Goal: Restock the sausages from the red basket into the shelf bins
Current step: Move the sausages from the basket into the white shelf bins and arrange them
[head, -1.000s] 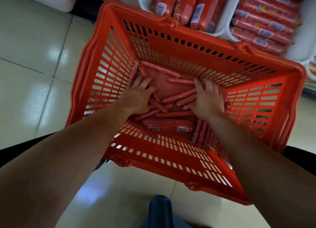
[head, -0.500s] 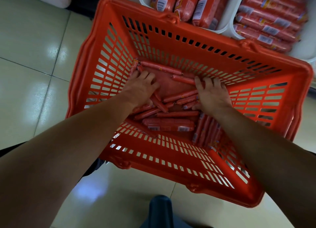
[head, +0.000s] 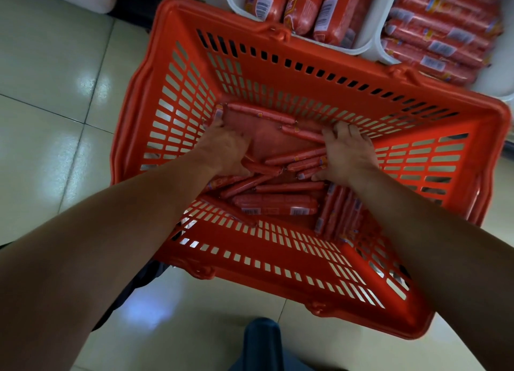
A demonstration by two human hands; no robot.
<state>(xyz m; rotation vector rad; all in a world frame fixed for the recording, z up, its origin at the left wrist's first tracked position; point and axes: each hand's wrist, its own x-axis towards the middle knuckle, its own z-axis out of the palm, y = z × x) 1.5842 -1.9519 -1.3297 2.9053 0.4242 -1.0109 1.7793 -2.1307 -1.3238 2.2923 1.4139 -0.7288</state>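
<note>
Two white bins (head: 371, 28) beyond red basket (head: 306, 74), right hand (head: 349, 155) flat on sausages (head: 289, 187), left hand (head: 225, 151) grip unclear

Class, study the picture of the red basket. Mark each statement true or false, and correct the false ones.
1. The left hand and the right hand are both down inside the red basket. True.
2. The basket is empty. False: loose sausages and a wrapped pack lie on its bottom.
3. The white bins beyond the basket already hold packed sausages. True.
4. The floor is carpeted. False: it is glossy pale tile.
5. The right hand is raising a sausage to a bin. False: it is low in the basket, among the sausages there.
</note>
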